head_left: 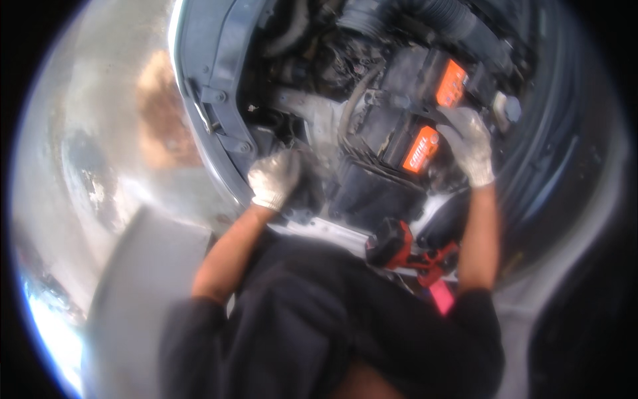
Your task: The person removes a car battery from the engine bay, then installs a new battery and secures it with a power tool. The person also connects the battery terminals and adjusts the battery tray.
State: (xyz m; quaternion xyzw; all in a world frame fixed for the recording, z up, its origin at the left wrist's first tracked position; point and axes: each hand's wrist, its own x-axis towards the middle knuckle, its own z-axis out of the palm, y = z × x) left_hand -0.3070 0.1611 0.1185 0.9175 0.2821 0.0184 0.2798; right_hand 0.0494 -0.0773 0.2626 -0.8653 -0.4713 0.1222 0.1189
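My left hand (274,178), in a white work glove, is closed in a fist at the front left of the engine bay. Something dark lies by its fingers, too blurred to name. My right hand (469,141), gloved the same way, reaches in from the right with its fingers stretched out over the right end of a black car battery. The battery carries two orange labels, a nearer label (421,149) and a farther label (451,84). Whether the right fingertips touch the battery cannot be made out.
A red and black cordless power tool (433,264) lies at the near edge of the bay, with a pink piece (441,296) below it. A black plastic box (375,193) sits before the battery. Ribbed hose (458,30) runs along the back. The car's front edge (199,123) curves at left.
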